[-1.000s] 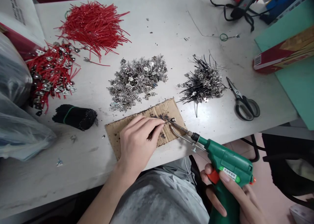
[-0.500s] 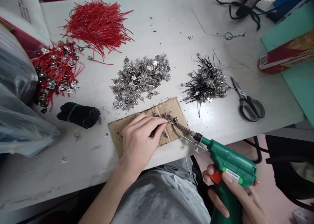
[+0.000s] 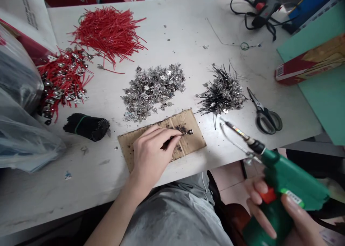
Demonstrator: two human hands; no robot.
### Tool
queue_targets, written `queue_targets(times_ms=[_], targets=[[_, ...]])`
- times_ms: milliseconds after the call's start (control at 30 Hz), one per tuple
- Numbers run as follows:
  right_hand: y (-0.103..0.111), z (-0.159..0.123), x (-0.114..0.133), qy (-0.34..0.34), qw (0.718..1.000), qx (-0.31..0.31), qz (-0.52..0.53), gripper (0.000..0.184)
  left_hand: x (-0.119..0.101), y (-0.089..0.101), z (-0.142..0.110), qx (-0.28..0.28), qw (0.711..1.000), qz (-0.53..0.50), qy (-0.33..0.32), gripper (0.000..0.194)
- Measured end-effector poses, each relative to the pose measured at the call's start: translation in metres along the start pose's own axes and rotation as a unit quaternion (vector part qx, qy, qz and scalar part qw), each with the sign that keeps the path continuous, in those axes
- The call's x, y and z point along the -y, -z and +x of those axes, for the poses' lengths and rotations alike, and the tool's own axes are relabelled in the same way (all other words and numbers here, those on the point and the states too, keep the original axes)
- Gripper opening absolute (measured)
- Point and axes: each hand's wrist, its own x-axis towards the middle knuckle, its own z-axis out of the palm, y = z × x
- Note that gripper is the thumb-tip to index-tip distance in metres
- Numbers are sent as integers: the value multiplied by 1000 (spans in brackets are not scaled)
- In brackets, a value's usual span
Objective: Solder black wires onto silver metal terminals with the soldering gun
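Note:
Over a scorched piece of cardboard (image 3: 198, 134), my left hand (image 3: 155, 151) pinches a short black wire (image 3: 184, 133). A small metal terminal (image 3: 191, 131) sits at the wire's far end, above the cardboard. My right hand (image 3: 272, 206) grips a green soldering gun (image 3: 293, 177), fingers around the handle by its orange trigger. The gun's tip points up and left, off the cardboard's right side and apart from the terminal. Behind the cardboard lies a heap of loose metal terminals (image 3: 155, 89). Black wires with terminals (image 3: 223, 91) are piled to its right.
Scissors (image 3: 265, 113) lie at the right. Red wires (image 3: 107, 36) are heaped at the back left, near red wires with terminals (image 3: 64, 77). A banded black wire bundle (image 3: 86, 126) and plastic bags (image 3: 21, 124) are at left; a red box (image 3: 309, 64) stands right.
The soldering gun in my right hand has pulled away from the terminal, moving right. My left hand stays nearly in place with the wire. The view has shifted slightly.

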Motion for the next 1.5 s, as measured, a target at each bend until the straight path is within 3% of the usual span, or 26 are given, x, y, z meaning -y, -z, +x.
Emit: queue_targets(times_ms=[100,167,267,367,533,700,933,1500], targets=[[3,38,14,116,993,22,-14,34,0,1,1,-1,1000,4,3,10],[6,69,19,176,983,56,-7,32,0,1,1,-1,1000,4,5,11],[10,109,20,155,981,118,16,27,0,2,1,-1,1000,2,7,12],[13,128,18,138,980,136,37,28,0,2,1,1,1000,2,8,13],[16,132,14,136,976,150,77,14,0,2,0,5,1000,1,10,13],[19,144,10,148,972,146,105,34,-1,2,-2,11,1000,8,9,12],[19,148,7,149,966,158,139,28,-1,1,-5,0,1000,19,-6,13],[20,150,5,147,957,181,173,41,-1,1,-7,-5,1000,10,-7,12]])
